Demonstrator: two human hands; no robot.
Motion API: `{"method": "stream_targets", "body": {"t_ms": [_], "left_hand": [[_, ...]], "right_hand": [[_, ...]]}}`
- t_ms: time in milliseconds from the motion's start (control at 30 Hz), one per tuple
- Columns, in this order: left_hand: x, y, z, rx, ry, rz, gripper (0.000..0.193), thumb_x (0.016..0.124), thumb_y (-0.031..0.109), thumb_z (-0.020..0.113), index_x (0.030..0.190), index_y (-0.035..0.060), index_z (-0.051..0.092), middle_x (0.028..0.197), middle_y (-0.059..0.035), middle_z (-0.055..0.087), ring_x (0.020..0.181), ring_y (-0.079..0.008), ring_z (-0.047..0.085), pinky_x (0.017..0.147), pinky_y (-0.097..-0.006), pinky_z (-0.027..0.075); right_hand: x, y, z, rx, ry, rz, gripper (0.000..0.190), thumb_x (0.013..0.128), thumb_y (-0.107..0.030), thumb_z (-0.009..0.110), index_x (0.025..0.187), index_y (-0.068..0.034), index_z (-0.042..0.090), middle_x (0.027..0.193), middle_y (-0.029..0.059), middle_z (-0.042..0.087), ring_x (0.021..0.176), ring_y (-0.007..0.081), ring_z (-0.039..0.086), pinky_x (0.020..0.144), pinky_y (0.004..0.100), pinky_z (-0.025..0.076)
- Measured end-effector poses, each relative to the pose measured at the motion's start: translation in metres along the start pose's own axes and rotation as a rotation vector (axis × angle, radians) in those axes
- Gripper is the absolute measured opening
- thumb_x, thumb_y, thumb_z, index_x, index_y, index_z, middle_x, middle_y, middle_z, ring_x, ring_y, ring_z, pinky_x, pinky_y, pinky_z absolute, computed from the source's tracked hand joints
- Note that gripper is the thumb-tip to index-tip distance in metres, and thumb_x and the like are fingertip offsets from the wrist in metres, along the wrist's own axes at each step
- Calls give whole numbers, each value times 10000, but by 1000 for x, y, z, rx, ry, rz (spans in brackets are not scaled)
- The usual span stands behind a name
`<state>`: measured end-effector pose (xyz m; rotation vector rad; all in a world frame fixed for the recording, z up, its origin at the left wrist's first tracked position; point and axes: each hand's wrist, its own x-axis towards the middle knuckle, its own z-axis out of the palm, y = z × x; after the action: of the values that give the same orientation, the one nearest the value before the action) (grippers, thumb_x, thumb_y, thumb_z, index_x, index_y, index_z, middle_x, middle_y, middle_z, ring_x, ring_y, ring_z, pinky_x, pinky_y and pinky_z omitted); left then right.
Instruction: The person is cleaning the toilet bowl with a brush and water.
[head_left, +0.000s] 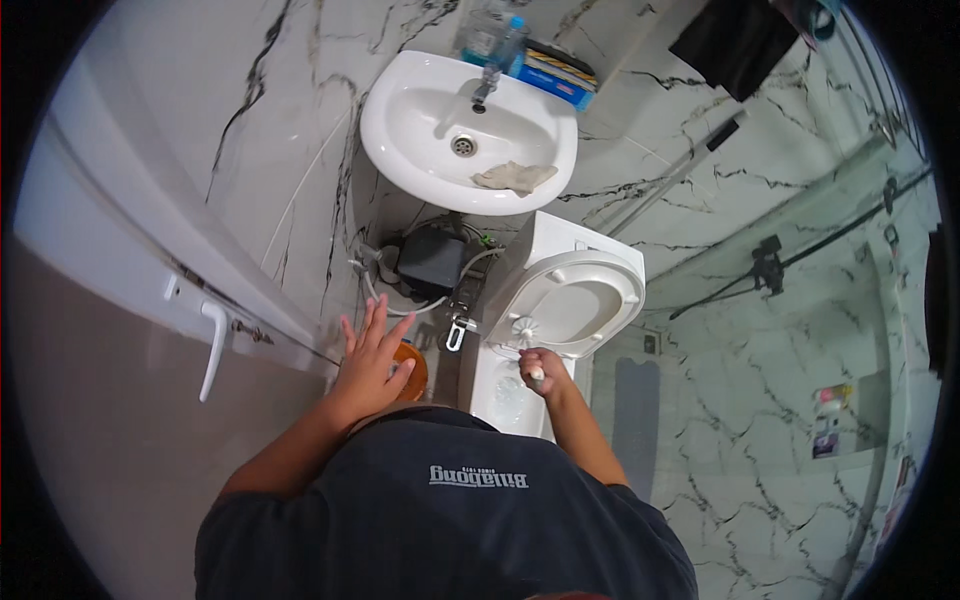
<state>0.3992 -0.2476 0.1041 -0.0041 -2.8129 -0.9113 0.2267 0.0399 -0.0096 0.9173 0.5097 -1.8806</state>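
Observation:
My right hand (544, 371) is closed around the handle of a toilet brush. The white round brush head (525, 328) is up against the lower part of the raised toilet seat and lid (596, 300). Below it, the white toilet bowl (487, 386) has its top uncovered, with water showing inside. My left hand (373, 360) is spread with fingers apart and holds nothing. It hovers over or beside an orange bucket (415, 371), which it partly hides along with my body.
A white washbasin (386, 142) holds a crumpled beige cloth (516, 178). Beneath it stand a dark bin (430, 262) and a looping hose (472, 264). A door with a white handle (215, 352) is at left. A glass shower screen (750, 315) and long-handled squeegee (679, 169) are at right.

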Motion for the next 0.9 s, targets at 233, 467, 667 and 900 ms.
{"method": "stream_targets", "body": {"t_ms": [233,467,667,900], "left_hand": [[-8,-14,-4,-51,45,-10,585,762,188,522,1290,107,282,1366,-221,73,1272,-370,54,953,-568,-39],[-8,-22,2,-21,39,-30,595,765,219,519,1298,131,271,1365,-222,77,1267,-377,70,949,-588,-9],[-9,-23,-2,-34,66,-12,598,766,229,514,1301,139,264,1363,-222,83,1264,-380,84,946,-597,15],[-13,-40,2,-42,88,-65,594,762,219,519,1298,143,273,1363,-218,97,1263,-383,81,946,-596,8]], "right_hand": [[-46,8,42,-14,-189,8,101,825,-53,365,896,13,394,545,-19,367,378,54,330,334,183,305],[-46,10,50,-284,4,-61,147,822,-50,380,686,-92,346,497,-55,305,364,34,285,304,168,254],[-24,-13,14,-232,5,-1,96,816,-48,394,888,15,400,543,-25,344,384,36,322,313,156,289],[-80,-12,51,-352,-39,-78,176,839,-74,367,976,10,437,525,-23,337,370,36,306,291,157,270]]}}
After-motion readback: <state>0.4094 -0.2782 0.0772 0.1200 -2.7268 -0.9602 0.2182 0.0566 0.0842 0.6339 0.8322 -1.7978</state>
